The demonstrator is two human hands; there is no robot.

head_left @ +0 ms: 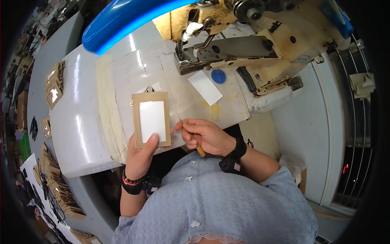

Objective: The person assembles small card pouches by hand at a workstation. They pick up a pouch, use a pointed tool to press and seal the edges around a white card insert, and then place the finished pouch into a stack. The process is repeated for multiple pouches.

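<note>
My left hand point(142, 152) holds up a tan card holder point(136, 118) with its thumb pressed on the front. A white panel point(152, 118) fills the middle of the holder, and a small dark clip or loop sits at its top edge. Just to the right, my right hand point(207, 136) is closed around a slim tool whose orange-brown handle point(200, 150) sticks out below the fingers. The tool's other end is too fine to make out. Thumb and forefinger are pinched together near the holder's right side, apart from it.
An industrial sewing machine point(231, 53) reaches over the worktable point(89, 122), with a blue lamp point(126, 24) above. A white card point(205, 88) and a blue disc point(218, 76) lie beneath its arm. Stacked tan holders point(55, 85) stand at left, with another row point(61, 183) farther down.
</note>
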